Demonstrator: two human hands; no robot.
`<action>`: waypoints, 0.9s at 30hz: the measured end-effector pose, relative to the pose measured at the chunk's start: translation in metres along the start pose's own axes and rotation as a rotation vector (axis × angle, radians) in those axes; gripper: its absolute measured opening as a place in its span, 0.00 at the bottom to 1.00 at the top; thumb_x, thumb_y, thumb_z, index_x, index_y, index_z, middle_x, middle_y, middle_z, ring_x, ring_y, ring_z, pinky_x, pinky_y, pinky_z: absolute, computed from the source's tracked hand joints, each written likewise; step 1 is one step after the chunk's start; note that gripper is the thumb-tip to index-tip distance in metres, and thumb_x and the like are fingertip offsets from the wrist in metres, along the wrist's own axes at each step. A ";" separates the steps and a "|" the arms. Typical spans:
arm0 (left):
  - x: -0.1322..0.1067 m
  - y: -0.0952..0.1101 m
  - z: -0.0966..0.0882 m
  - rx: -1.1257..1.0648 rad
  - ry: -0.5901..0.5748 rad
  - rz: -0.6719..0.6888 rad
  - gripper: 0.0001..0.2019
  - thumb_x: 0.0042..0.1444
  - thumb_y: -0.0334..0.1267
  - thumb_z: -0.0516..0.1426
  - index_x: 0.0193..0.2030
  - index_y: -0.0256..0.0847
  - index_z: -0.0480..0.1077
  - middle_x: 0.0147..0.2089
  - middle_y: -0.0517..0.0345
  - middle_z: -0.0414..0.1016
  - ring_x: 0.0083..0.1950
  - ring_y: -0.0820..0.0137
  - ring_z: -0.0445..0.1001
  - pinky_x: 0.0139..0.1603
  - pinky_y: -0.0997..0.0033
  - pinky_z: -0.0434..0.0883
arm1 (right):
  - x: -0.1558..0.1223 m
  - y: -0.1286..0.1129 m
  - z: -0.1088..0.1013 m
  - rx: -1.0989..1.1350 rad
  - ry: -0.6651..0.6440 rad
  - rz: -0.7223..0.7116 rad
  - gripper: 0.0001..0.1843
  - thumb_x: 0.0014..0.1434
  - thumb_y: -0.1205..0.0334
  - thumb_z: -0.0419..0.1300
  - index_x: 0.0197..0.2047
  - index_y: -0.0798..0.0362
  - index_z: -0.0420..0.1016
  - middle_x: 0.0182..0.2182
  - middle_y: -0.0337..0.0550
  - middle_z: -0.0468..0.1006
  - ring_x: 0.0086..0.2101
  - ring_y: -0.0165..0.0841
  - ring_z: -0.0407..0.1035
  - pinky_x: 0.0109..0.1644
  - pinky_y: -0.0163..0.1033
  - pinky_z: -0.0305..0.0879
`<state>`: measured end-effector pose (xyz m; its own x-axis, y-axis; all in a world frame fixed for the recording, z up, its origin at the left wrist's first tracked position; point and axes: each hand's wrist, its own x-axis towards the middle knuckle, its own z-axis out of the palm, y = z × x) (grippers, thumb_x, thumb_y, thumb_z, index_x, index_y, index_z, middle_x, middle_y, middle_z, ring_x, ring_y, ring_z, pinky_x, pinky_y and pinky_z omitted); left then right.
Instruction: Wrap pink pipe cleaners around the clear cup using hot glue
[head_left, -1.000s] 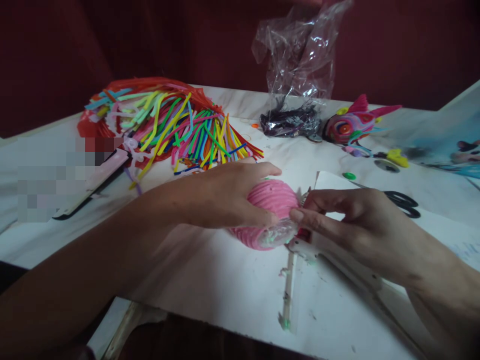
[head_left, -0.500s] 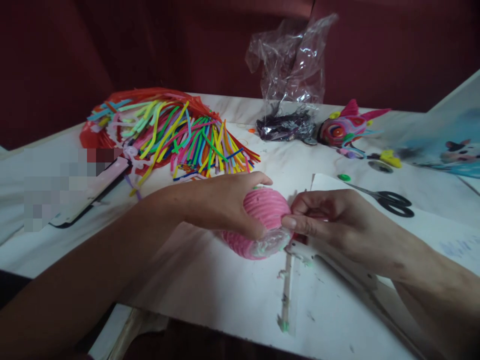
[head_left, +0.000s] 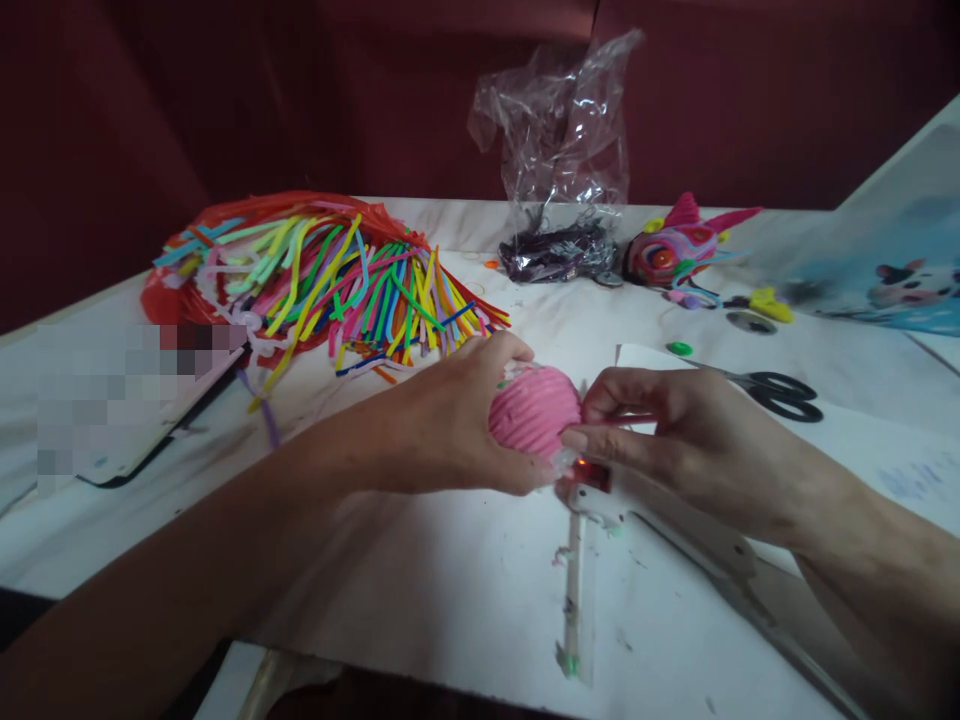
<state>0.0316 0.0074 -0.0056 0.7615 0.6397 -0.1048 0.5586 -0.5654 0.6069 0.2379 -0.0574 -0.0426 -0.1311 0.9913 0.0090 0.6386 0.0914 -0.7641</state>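
My left hand (head_left: pixel 457 420) wraps around a pink ball (head_left: pixel 534 410) covered in coiled pink pipe cleaner, held just above the white table (head_left: pixel 450 590). My right hand (head_left: pixel 667 435) pinches the loose pink pipe-cleaner end against the ball's right side. Under my right hand lies a white glue gun (head_left: pixel 660 520) with a small red light, its glue stick (head_left: pixel 573 590) pointing toward me.
A heap of coloured pipe cleaners (head_left: pixel 337 280) lies on a red bag at the back left. A clear plastic bag (head_left: pixel 559 170) with dark pieces, a colourful pipe-cleaner figure (head_left: pixel 675 255), black scissors (head_left: pixel 780 390) and a green button (head_left: pixel 679 349) sit at the back right.
My left hand has turned the pink ball, so its clear end no longer faces me. My right hand stays pinched at the ball's right side. The view shifted slightly.
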 end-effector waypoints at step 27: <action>0.002 -0.013 -0.012 -0.048 -0.071 0.145 0.20 0.44 0.39 0.61 0.46 0.43 0.63 0.48 0.58 0.70 0.45 0.66 0.70 0.41 0.68 0.68 | 0.018 -0.015 0.004 0.039 -0.074 -0.221 0.18 0.64 0.58 0.59 0.30 0.66 0.68 0.23 0.39 0.57 0.20 0.21 0.55 0.19 0.18 0.50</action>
<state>0.0217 0.0223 -0.0047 0.8553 0.5136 -0.0681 0.4260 -0.6223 0.6567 0.2232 -0.0416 -0.0332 -0.3211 0.9377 0.1327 0.5586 0.3007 -0.7730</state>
